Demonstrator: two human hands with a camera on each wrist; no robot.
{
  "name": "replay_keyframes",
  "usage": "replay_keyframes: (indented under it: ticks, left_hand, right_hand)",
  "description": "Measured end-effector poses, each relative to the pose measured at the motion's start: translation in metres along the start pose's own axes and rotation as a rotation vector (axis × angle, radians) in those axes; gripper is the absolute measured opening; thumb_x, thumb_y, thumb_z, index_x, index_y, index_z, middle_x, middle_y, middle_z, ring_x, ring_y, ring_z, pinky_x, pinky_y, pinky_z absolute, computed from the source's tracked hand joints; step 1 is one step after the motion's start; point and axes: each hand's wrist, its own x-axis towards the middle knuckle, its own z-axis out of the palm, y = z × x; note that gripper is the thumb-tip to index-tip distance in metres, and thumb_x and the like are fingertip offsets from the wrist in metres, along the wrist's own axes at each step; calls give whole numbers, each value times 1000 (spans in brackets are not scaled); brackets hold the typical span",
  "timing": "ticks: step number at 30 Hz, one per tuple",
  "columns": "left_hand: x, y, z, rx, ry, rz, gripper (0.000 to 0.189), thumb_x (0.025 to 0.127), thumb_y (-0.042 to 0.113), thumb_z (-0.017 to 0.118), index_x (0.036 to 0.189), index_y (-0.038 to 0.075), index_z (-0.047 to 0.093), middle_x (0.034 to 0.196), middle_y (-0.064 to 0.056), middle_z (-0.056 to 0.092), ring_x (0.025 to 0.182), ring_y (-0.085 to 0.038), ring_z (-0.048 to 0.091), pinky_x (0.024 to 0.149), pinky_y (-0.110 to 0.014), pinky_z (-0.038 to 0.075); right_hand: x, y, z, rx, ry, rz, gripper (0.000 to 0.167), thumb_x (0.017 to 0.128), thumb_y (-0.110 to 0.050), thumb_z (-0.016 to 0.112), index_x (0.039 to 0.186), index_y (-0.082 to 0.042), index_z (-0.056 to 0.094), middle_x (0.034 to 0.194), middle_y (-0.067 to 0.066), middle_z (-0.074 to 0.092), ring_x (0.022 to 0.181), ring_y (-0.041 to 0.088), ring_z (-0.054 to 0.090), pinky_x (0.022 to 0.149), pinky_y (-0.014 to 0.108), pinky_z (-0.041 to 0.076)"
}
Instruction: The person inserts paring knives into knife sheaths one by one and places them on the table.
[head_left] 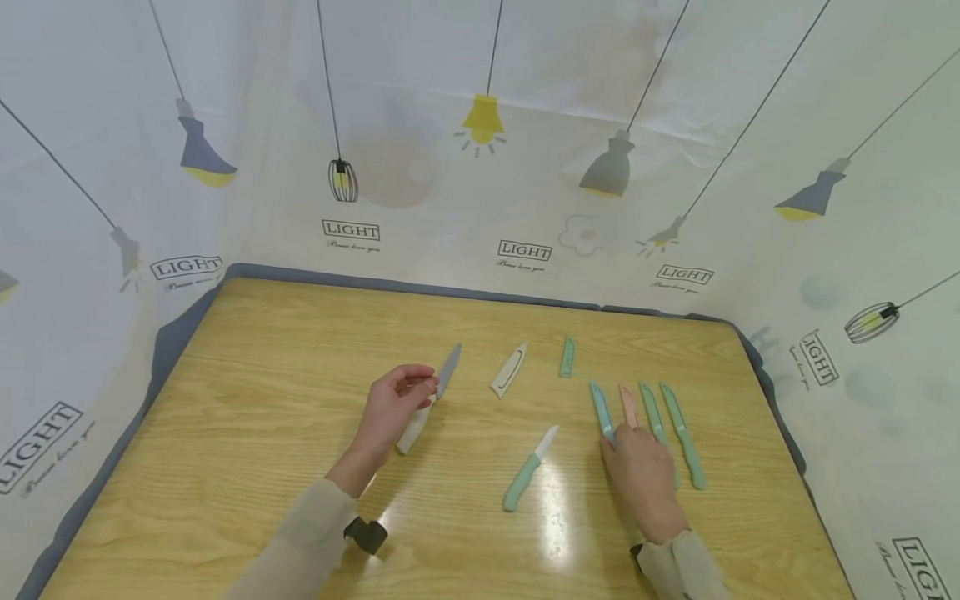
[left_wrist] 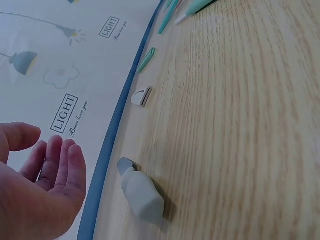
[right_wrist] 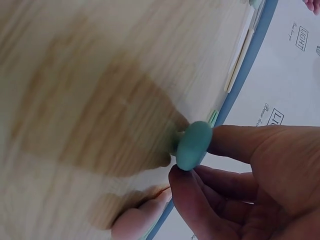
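My left hand (head_left: 396, 407) hovers over a white-handled knife (head_left: 412, 431), its fingers loosely bent and apart from the handle in the left wrist view. That knife's grey blade is bare. With thumb and fingers, my right hand (head_left: 645, 471) pinches the handle of a blue knife (right_wrist: 194, 145), whose sheathed blade points away from me. Beside it lies a pink knife (head_left: 628, 405), its handle covered by the hand in the head view. Two green knives, the nearer one (head_left: 653, 410) and the outer one (head_left: 683, 437), lie further right.
Between the hands lies a small green-handled knife (head_left: 522, 483) with a bare white blade. Behind it are a white sheath (head_left: 510, 370) and a green sheath (head_left: 567, 358). The wooden table (head_left: 247, 400) meets a printed cloth wall (head_left: 435, 225) along its back and sides.
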Motion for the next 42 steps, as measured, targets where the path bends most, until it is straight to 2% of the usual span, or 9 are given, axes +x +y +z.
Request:
replay_keyframes:
  ticks: [10, 14, 17, 20, 26, 30, 31, 34, 42]
  left_hand:
    - [4, -1, 2, 99, -35, 18, 27, 99, 8, 67, 122, -6, 66, 118, -20, 70, 107, -29, 66, 87, -31, 59]
    - [8, 1, 8, 191, -62, 67, 26, 100, 12, 68, 122, -1, 68, 117, -14, 71, 109, -26, 66, 93, -39, 59]
    - [11, 6, 17, 266, -95, 120, 23, 101, 13, 67, 121, 3, 70, 118, -10, 72, 111, -26, 66, 96, -43, 57]
    - [16, 14, 29, 322, -140, 156, 21, 101, 13, 67, 121, 5, 70, 119, -9, 72, 112, -25, 66, 98, -45, 57]
    - [31, 26, 56, 456, -235, 227, 24, 102, 14, 63, 123, 3, 69, 121, -11, 70, 111, -24, 66, 96, -40, 58]
    - [37, 29, 67, 500, -266, 250, 27, 103, 14, 62, 125, 1, 68, 122, -11, 69, 111, -25, 66, 96, -40, 58]
    - [37, 29, 68, 506, -265, 248, 27, 103, 15, 62, 126, 2, 68, 122, -10, 69, 111, -25, 66, 102, -43, 55]
    - [35, 24, 67, 492, -254, 237, 27, 103, 16, 62, 126, 3, 68, 121, -9, 70, 111, -25, 66, 104, -45, 54]
    - [18, 8, 47, 410, -167, 206, 24, 102, 15, 64, 123, 4, 69, 121, -8, 70, 113, -24, 65, 96, -43, 58]
  right_hand:
    - [2, 0, -1, 20, -31, 13, 37, 102, -20, 66, 71, -4, 55, 57, 4, 48, 47, 18, 45, 40, 29, 38]
    - [2, 1, -5, 56, -21, 12, 30, 103, -21, 62, 89, 5, 67, 69, 10, 57, 52, 18, 48, 40, 29, 40]
    - [2, 1, -6, 84, 16, -5, 33, 104, -21, 61, 112, 10, 69, 90, 21, 65, 56, 19, 49, 42, 30, 42]
    - [2, 1, -6, 108, 68, -21, 35, 103, -21, 61, 120, 9, 68, 107, 27, 65, 55, 18, 48, 41, 29, 41]
    - [5, -2, -9, 132, 153, -32, 30, 103, -22, 61, 117, 4, 70, 107, 22, 68, 53, 14, 49, 40, 27, 40]
    - [13, -5, -12, 148, 160, -58, 29, 103, -22, 60, 114, 3, 71, 103, 20, 70, 57, 15, 53, 41, 27, 42]
    - [16, -6, -12, 153, 156, -64, 30, 103, -22, 59, 114, 3, 71, 102, 20, 70, 58, 16, 54, 42, 27, 43]
    - [27, -9, -14, 168, 136, -66, 33, 105, -24, 56, 115, 3, 71, 104, 19, 70, 66, 21, 59, 47, 30, 48]
    - [66, -17, -18, 161, 77, -64, 37, 106, -25, 55, 118, 8, 68, 106, 23, 70, 77, 29, 66, 61, 40, 58]
